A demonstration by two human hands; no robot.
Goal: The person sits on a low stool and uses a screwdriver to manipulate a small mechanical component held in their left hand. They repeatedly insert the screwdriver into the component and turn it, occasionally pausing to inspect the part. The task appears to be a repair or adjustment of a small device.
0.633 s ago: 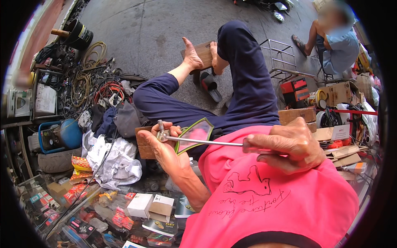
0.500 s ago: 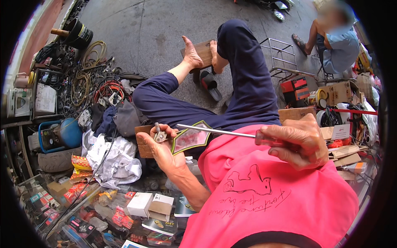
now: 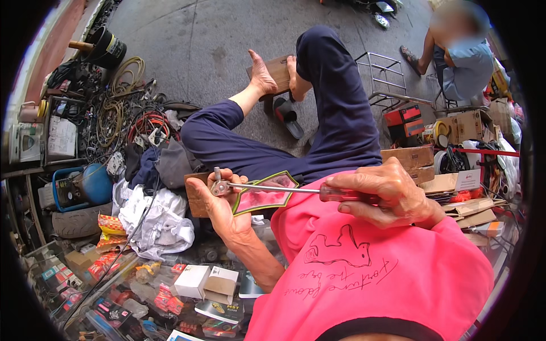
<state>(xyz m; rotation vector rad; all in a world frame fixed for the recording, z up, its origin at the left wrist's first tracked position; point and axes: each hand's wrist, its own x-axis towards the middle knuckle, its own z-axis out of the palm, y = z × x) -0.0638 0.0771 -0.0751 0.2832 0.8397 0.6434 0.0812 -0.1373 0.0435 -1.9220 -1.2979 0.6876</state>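
My left hand (image 3: 229, 214) is held palm up at the left of my lap, its fingers curled round a small silver metal fitting (image 3: 221, 186) with a short stem standing up. In my right hand (image 3: 392, 193) is a screwdriver (image 3: 278, 188) with a clear reddish handle. Its long shaft points left across my body, and the tip appears to meet the fitting; the exact contact is too small to make out. Behind the shaft shows a pink pointed panel (image 3: 263, 196) with a green and black border, beside my left fingers.
To the left lie white rags (image 3: 159, 221), a blue round tank (image 3: 94, 184) and tangled cables. A glass-topped case (image 3: 136, 284) with small boxes stands near. Ahead are a wooden stool (image 3: 273, 75), a sandal (image 3: 289, 118) and a metal rack (image 3: 381, 74). Another person (image 3: 466, 62) sits far right.
My right hand has moved left and slightly down with the screwdriver, bringing its tip from above the fitting to it. The left hand still holds the fitting, which has turned a little.
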